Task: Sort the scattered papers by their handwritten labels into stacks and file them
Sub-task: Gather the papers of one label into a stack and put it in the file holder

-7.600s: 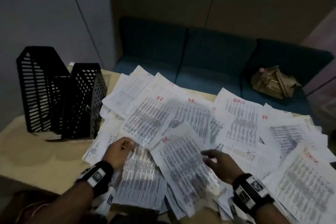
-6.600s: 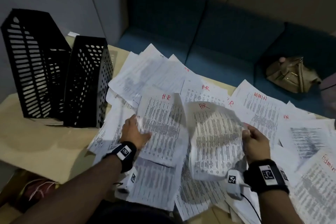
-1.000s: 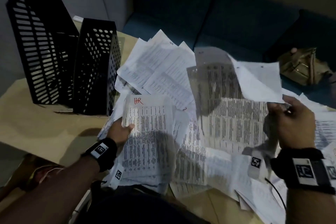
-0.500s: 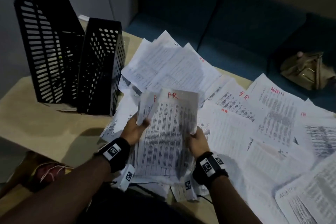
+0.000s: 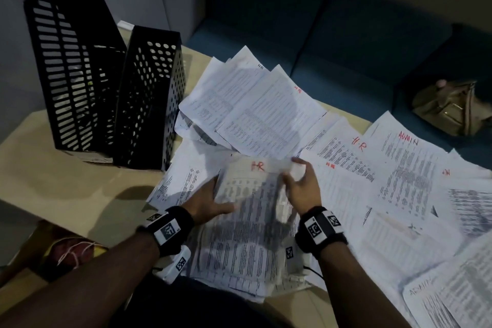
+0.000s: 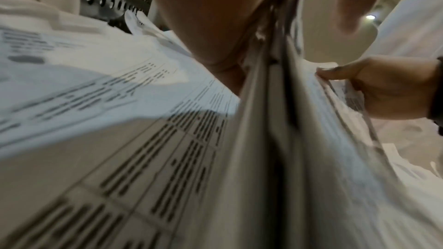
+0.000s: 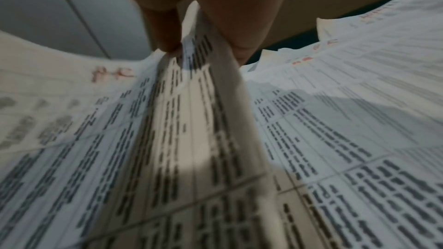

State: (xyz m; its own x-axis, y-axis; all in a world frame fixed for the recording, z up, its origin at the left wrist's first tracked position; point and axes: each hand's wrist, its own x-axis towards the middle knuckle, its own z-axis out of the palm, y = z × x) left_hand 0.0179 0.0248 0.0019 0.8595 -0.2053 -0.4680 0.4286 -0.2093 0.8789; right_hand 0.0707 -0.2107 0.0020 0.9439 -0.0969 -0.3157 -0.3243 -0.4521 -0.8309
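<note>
A stack of printed sheets marked HR in red (image 5: 250,208) lies at the near table edge between both hands. My left hand (image 5: 210,202) grips its left edge, thumb lying on top. My right hand (image 5: 300,186) pinches the right edge near the top corner. In the left wrist view my left hand (image 6: 215,16) clamps the stack's edge (image 6: 258,139), and the right hand (image 6: 388,90) holds the far side. In the right wrist view thumb and fingers (image 7: 167,26) pinch the sheets (image 7: 203,120). Loose sheets marked HR (image 5: 348,157) and ADMIN (image 5: 407,165) lie to the right.
Two black perforated file holders (image 5: 72,66) (image 5: 151,93) stand upright at the left of the wooden table (image 5: 66,181). More sheets (image 5: 255,109) fan out behind the stack. A tan bag (image 5: 450,106) sits on the blue sofa (image 5: 319,34) beyond the table.
My right hand brought a lifted sheet from the right onto the HR stack. Both hands then lowered the sheets, and the right hand slid up the right edge.
</note>
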